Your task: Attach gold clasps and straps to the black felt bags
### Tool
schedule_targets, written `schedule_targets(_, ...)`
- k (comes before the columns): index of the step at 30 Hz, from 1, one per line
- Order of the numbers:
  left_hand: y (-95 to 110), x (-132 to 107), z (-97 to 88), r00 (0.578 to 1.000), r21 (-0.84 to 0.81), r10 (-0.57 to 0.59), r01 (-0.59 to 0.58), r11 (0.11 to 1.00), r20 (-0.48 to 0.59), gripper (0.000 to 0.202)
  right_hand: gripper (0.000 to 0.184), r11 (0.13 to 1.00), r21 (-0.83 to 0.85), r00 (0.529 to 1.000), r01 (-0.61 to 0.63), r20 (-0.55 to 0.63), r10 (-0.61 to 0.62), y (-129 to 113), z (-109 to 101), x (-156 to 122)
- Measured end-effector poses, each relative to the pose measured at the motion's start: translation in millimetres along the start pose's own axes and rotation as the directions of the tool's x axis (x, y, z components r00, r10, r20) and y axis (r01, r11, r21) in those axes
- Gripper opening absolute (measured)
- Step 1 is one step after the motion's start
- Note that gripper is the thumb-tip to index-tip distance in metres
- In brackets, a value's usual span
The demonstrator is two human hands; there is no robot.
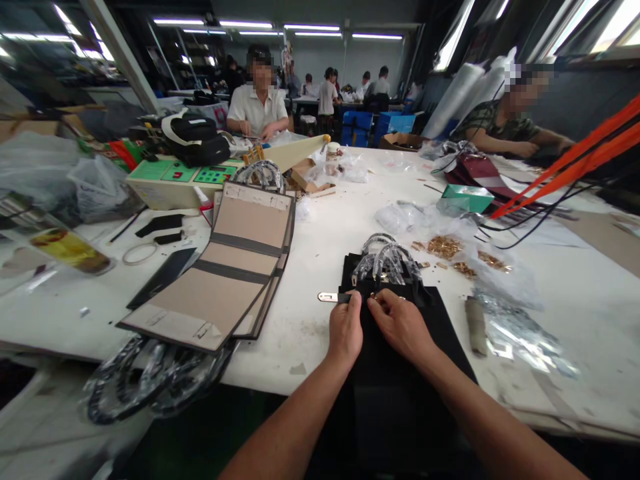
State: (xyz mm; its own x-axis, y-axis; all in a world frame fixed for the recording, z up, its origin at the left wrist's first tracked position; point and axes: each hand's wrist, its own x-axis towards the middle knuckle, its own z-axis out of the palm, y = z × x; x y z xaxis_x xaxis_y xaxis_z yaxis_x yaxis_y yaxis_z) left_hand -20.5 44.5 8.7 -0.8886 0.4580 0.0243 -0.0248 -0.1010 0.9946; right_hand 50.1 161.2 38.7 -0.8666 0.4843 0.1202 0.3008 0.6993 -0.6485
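Observation:
A black handbag (440,327) lies flat on the white table (320,267) in front of me, its plastic-wrapped handles (387,257) pointing away. My left hand (346,330) pinches the bag's black strap, whose metal-tipped end (329,297) sticks out to the left. My right hand (400,323) rests on the bag's top edge, with its fingertips pinched at a small gold fitting beside the left hand's fingers.
A stack of tan and black bag panels (230,267) lies to the left. Loose gold hardware (445,247) and plastic bags (515,333) lie to the right. Orange straps (575,163) cross the right side. Two people sit working at the far side of the table.

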Motion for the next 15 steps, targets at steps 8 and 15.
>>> schedule_targets(8, 0.4, -1.4, 3.4, 0.988, 0.127, 0.155, -0.155, 0.980, 0.008, 0.042, 0.026, 0.995, -0.098, 0.981, -0.009, 0.190, 0.028, -4.0, -10.1, 20.1)
schedule_targets(15, -3.5, 7.5, 1.5, 1.000, 0.085, -0.011, 0.012, 0.996, -0.008, 0.052, 0.024, 0.999, -0.027, 0.998, -0.038, 0.054, 0.039, -5.8, -0.5, 10.7)
